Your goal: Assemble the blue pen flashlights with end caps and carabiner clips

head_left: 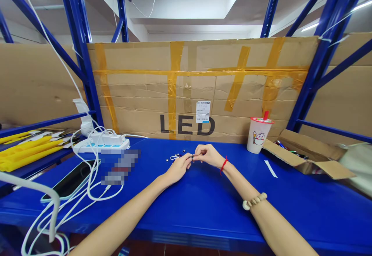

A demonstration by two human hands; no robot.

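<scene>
My left hand [179, 167] and my right hand [209, 155] meet above the middle of the blue shelf. Their fingertips close together round a small dark piece [192, 157], too small for me to tell its kind. Just left of the fingers, several tiny metal and dark parts [183, 151] lie on the blue surface, along with a small pale looped piece [173, 157]. My left fingers partly cover this area. A red string and a beaded bracelet circle my right wrist and forearm.
On the left are a phone [71, 180], tangled white cables [93, 186], a power strip [116, 143] and yellow-handled items [31, 151]. To the right stand a lidded cup [258, 136] and an open cardboard box [314, 167], near a white strip [270, 169]. Cardboard [139, 101] walls the back.
</scene>
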